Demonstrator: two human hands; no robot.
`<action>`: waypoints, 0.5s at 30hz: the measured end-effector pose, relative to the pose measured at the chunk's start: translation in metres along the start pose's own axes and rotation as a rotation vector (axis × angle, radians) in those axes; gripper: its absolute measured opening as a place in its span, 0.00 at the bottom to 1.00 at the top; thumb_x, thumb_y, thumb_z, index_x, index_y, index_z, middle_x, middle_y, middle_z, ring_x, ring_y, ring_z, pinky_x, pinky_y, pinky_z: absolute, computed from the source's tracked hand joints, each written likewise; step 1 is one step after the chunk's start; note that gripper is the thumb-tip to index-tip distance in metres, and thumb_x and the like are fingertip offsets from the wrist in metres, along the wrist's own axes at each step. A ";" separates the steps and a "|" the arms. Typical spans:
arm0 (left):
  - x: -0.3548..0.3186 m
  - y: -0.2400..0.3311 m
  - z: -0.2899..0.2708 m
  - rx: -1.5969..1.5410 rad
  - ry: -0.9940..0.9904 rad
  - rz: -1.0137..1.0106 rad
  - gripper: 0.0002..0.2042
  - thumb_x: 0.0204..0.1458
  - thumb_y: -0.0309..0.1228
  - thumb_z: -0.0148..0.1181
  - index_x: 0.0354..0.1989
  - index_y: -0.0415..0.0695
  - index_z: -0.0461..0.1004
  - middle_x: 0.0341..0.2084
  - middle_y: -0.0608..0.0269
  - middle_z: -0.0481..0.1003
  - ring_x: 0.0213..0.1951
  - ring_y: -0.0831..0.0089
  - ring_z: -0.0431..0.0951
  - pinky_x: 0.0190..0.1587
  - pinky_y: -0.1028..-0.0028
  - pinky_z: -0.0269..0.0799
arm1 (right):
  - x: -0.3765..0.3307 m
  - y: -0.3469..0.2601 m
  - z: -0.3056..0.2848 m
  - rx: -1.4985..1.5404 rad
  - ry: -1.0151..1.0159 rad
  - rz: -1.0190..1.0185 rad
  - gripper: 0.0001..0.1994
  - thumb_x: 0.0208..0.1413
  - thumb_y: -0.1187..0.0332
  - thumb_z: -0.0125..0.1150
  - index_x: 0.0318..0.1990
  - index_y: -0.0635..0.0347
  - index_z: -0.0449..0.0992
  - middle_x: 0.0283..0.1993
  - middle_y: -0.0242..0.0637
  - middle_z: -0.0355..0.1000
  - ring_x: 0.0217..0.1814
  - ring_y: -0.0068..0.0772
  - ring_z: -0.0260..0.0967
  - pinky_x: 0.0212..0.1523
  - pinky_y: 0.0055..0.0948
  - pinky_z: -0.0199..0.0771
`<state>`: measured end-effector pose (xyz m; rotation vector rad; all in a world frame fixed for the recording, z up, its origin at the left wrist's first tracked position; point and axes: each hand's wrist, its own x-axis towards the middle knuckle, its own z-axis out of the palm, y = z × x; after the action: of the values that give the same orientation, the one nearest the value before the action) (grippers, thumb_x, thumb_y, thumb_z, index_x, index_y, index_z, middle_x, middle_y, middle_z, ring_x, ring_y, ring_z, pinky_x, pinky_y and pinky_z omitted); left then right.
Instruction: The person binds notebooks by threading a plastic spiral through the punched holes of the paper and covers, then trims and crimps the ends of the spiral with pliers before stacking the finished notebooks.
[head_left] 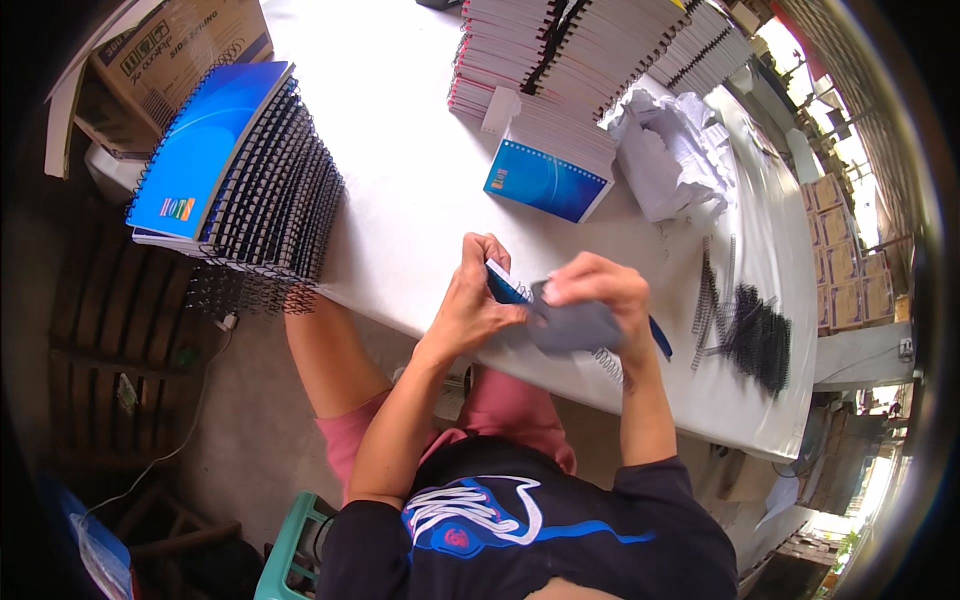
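Near the table's front edge, my left hand point(468, 305) is closed around a small blue-covered notebook point(507, 284), seen nearly edge-on. Pale wire loops show beside its edge. Just to the right, my right hand point(605, 290) grips a dark grey object point(575, 324) with a rounded outline, smeared by motion, so its kind is unclear. This grey object partly covers the notebook. Below it, a spiral binding coil point(607, 366) sticks out over the table edge. A dark blue strip point(660, 338) shows behind my right wrist; what it belongs to is hidden.
A tall stack of coil-bound blue notebooks point(215, 150) stands at the left, before a cardboard box point(170, 70). Unbound punched books point(550, 175) and stacked bound books point(560, 50) sit at the back. Crumpled white paper point(675, 160) and loose black coils point(755, 340) lie right.
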<state>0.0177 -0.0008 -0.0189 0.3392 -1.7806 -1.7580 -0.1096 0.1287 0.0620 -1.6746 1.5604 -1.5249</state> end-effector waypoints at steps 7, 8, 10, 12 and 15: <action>-0.003 -0.005 0.002 0.108 0.014 0.143 0.44 0.19 0.42 0.81 0.40 0.44 0.51 0.38 0.58 0.56 0.45 0.65 0.61 0.48 0.71 0.62 | 0.010 0.012 0.005 -0.109 0.018 0.178 0.10 0.40 0.81 0.62 0.33 0.61 0.81 0.33 0.39 0.76 0.35 0.31 0.74 0.38 0.27 0.72; 0.001 -0.004 0.002 0.114 0.025 0.170 0.44 0.19 0.42 0.81 0.40 0.43 0.50 0.39 0.57 0.55 0.46 0.65 0.61 0.48 0.71 0.62 | 0.016 0.013 0.006 -0.288 -0.008 0.251 0.11 0.40 0.81 0.61 0.33 0.61 0.81 0.33 0.39 0.76 0.35 0.30 0.74 0.37 0.27 0.72; 0.004 -0.001 -0.001 0.217 -0.001 0.197 0.44 0.19 0.41 0.81 0.40 0.43 0.50 0.42 0.55 0.54 0.49 0.63 0.59 0.49 0.70 0.62 | 0.021 0.003 0.009 -0.193 0.006 0.135 0.11 0.40 0.82 0.61 0.34 0.60 0.81 0.34 0.38 0.76 0.35 0.31 0.74 0.38 0.27 0.72; 0.004 0.001 -0.001 0.297 -0.035 0.263 0.44 0.19 0.41 0.81 0.40 0.43 0.50 0.42 0.54 0.54 0.50 0.63 0.59 0.49 0.70 0.62 | 0.018 -0.004 0.014 -0.085 0.017 0.036 0.12 0.39 0.82 0.61 0.35 0.60 0.81 0.34 0.38 0.76 0.35 0.32 0.74 0.38 0.27 0.72; -0.003 -0.003 0.002 0.185 0.007 0.184 0.40 0.27 0.40 0.79 0.41 0.42 0.51 0.43 0.52 0.54 0.48 0.66 0.58 0.49 0.72 0.61 | 0.016 0.005 0.008 -0.271 0.112 0.177 0.13 0.38 0.82 0.63 0.34 0.58 0.81 0.35 0.37 0.76 0.38 0.33 0.74 0.41 0.27 0.73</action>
<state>0.0184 0.0028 -0.0219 0.2468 -1.9098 -1.4682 -0.1087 0.1100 0.0625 -1.5581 1.9925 -1.3877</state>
